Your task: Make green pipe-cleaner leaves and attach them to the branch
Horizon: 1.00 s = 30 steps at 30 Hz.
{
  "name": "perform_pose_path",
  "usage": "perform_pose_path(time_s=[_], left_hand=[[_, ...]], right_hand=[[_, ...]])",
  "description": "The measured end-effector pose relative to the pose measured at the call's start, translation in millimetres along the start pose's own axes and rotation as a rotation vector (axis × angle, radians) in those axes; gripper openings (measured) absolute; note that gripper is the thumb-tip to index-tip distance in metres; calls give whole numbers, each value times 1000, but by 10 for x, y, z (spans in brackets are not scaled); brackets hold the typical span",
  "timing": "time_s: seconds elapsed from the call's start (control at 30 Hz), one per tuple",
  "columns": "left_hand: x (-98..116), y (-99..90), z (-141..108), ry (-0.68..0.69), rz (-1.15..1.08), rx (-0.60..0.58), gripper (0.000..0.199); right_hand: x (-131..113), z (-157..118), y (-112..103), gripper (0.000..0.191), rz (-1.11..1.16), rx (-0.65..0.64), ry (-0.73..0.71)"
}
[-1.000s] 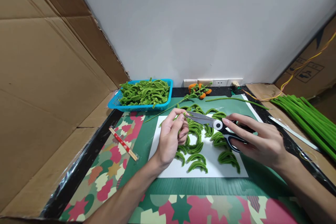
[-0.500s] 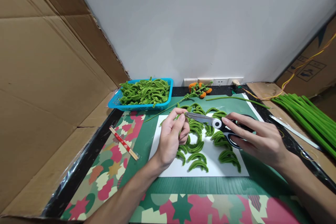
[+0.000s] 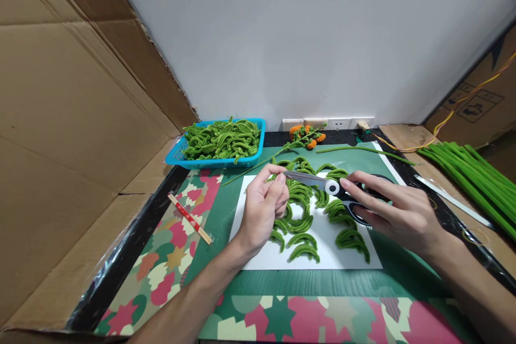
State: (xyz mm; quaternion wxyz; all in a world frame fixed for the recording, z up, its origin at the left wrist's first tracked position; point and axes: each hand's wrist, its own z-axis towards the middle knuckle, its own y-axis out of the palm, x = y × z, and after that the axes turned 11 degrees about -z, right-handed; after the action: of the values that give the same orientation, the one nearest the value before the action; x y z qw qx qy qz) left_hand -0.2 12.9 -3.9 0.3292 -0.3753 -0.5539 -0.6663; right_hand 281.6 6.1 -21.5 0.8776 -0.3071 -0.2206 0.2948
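Note:
My right hand (image 3: 397,209) is closed on the black handles of a pair of scissors (image 3: 308,179), whose blades point left. The blade tips meet the fingertips of my left hand (image 3: 264,207), which is closed in a pinch; what it grips is hidden or too small to make out. Below both hands, curved fuzzy green pieces (image 3: 303,252) lie in small groups on a white sheet (image 3: 326,260).
A blue basket (image 3: 264,142) of green pieces stands at the back left. Beside it lie an orange-flowered stem (image 3: 298,131) and wrapped chopsticks (image 3: 190,217). Long green stems (image 3: 479,183) and a white strip (image 3: 453,201) lie at the right, near yellow wires (image 3: 439,128).
The scissor blades look slightly more closed, and the fingers of my left hand have shifted a little. Otherwise the hands hold almost the same position.

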Motion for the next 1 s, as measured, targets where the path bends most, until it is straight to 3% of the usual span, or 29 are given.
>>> perform_pose_path(time_s=[0.4,0.67,1.0], left_hand=[[20,3,5,60,51,12,28],[41,2,-2,33,25,-13,25],[46,14,-11,17,18,11,31]], right_hand=[[-12,20,-24,63,50,-29,20],[28,33,-40,65,38,36,70],[1,34,-30,70,49,17,22]])
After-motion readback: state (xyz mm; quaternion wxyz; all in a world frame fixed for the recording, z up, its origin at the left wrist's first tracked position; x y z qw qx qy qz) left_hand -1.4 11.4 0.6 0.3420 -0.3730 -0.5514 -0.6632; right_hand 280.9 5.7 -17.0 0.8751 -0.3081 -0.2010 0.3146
